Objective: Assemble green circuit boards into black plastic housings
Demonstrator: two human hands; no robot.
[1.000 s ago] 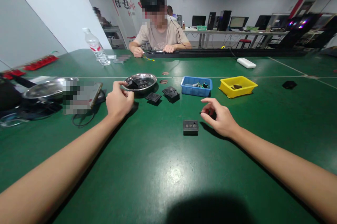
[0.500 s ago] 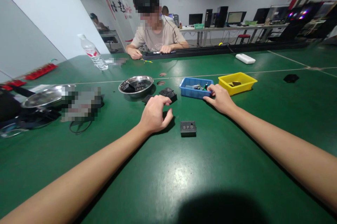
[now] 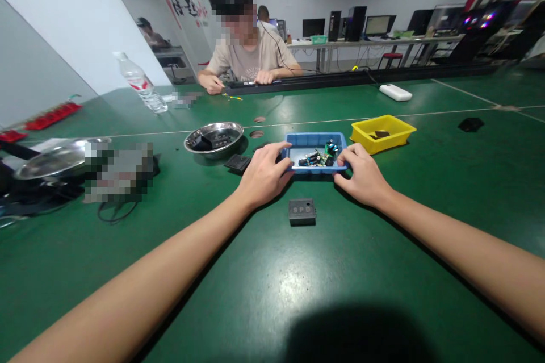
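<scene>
Mid-table, between both hands: a blue rectangular plastic tray (image 3: 317,170) with small green circuit boards (image 3: 315,158) and dark parts gathered toward its near and right sides. Left hand (image 3: 266,172) grips the tray's left end, thumb near the front corner, fingers along the side rim; right hand (image 3: 360,172) grips the right end, thumb low at the front corner. Both grasps are narrow, closed on the plastic. Whether the tray's base touches the green tabletop (image 3: 238,283) cannot be told.

Clearances. Nearer the wearer, just short of the tray's front edge: a black rectangular box lettered SPD (image 3: 302,214), lying flat, apart from both hands. A broad stretch of tabletop runs from it toward the wearer, between the forearms. Right side: a yellow plastic tray (image 3: 392,141) stands just beyond the right hand, leaving a small gap to the blue rim. Left side is tighter: a flat black square piece (image 3: 237,163) lies right by the left hand, and a round shallow metal dish (image 3: 219,153) holding black pieces sits behind it. At the far side, a long black bar (image 3: 340,80) lies in front of a seated co-worker (image 3: 251,56).
</scene>
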